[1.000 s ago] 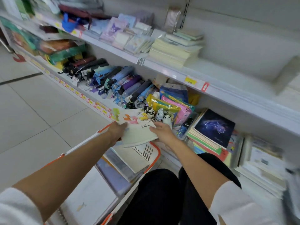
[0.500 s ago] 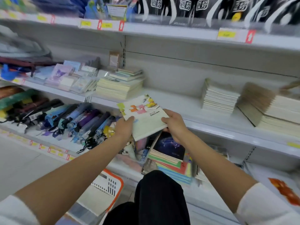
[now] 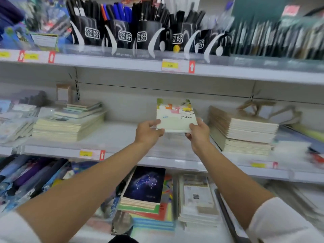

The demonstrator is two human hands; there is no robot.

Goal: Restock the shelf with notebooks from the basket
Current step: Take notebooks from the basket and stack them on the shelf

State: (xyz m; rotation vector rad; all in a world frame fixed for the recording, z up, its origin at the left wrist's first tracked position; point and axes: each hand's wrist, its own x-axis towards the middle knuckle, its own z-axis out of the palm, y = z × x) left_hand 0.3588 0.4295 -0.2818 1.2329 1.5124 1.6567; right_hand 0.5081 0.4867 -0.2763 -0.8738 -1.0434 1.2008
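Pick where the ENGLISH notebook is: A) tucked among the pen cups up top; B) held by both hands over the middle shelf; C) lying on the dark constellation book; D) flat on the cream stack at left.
B: the left hand and right hand each grip a lower corner of the notebook, holding it up over the middle shelf.

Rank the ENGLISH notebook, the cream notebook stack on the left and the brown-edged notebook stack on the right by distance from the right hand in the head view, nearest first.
1. ENGLISH notebook: gripped by the right hand itself.
2. Brown-edged notebook stack: just right of it, same shelf.
3. Cream notebook stack: far left, beyond the left hand.
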